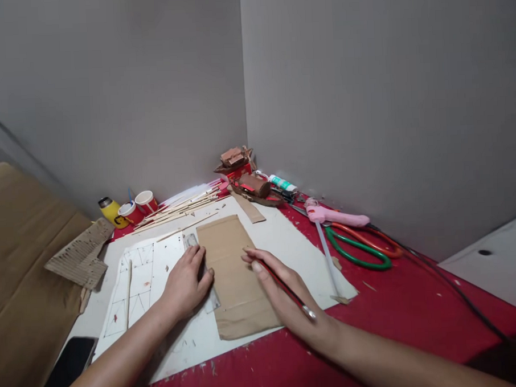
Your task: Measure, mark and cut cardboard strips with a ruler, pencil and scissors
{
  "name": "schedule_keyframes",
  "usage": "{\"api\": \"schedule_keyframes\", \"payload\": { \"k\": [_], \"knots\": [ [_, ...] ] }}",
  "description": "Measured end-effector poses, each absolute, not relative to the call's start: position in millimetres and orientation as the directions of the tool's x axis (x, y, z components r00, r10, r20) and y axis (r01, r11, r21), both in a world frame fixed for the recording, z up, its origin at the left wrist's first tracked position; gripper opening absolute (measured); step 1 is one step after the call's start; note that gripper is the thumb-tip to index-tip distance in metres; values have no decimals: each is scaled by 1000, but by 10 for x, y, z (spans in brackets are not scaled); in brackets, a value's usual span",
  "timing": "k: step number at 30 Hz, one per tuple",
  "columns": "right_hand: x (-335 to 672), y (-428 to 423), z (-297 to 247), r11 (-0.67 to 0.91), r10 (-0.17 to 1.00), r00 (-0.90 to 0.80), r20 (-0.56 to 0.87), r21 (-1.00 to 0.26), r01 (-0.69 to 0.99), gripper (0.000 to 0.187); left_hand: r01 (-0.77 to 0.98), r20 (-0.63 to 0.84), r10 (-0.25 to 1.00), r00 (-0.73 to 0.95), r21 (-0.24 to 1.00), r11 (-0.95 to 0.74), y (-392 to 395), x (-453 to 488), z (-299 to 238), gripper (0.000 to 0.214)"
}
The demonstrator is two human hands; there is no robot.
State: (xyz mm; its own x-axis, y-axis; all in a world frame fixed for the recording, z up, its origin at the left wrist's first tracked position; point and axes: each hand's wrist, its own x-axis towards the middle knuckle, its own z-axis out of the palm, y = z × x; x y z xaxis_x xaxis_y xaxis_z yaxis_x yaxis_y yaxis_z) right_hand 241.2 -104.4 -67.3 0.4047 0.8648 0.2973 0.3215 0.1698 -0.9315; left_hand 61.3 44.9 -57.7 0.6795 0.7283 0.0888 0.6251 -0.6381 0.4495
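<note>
A rectangular piece of brown cardboard (231, 274) lies on white paper in front of me. Along its left edge runs a clear ruler (212, 301), partly covered by my left hand (188, 282). That hand rests palm down on the ruler, fingers and thumb apart, the thumb reaching toward the cardboard. My right hand (294, 297) is closed around a red and black pencil (283, 285), whose tip points toward the cardboard's right side. Beneath my left hand and ruler lies a drawn sheet (134, 296) with ruled lines and a thin stick (129, 293).
Sticks (181, 207) lie behind, near two paper cups (146, 203) and a yellow bottle (110, 212). At right are a pink glue gun (338, 217) and green-and-orange-handled scissors (359, 257). A cardboard sheet (25, 243) and a phone (69, 367) are at left.
</note>
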Motion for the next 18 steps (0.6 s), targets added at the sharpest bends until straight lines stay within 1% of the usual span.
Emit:
{"api": "schedule_keyframes", "payload": {
  "k": [2,4,8,10,12,15,18],
  "knots": [
    [2441,-1016,-707,201,840,427,336,-922,331,36,650,94,771,630,481,-589,444,478,-535,55],
    [2473,-988,-752,221,822,435,367,-910,351,39,665,98,823,560,539,-517,414,382,-509,52],
    [2544,-904,-836,164,828,450,335,-911,377,47,638,66,913,402,696,-331,349,399,-488,48],
    [2580,-855,-862,140,824,468,320,-915,379,50,597,3,937,350,770,-226,357,492,-463,42],
    [2616,-808,-877,120,819,487,304,-920,374,52,558,-91,943,320,823,-110,396,598,-419,36],
    [2661,-743,-891,91,815,509,278,-928,360,53,518,-246,922,299,853,60,471,739,-340,34],
    [2677,-694,-896,69,811,526,257,-934,350,50,472,-351,889,294,862,184,491,860,-284,35]
  ]
}}
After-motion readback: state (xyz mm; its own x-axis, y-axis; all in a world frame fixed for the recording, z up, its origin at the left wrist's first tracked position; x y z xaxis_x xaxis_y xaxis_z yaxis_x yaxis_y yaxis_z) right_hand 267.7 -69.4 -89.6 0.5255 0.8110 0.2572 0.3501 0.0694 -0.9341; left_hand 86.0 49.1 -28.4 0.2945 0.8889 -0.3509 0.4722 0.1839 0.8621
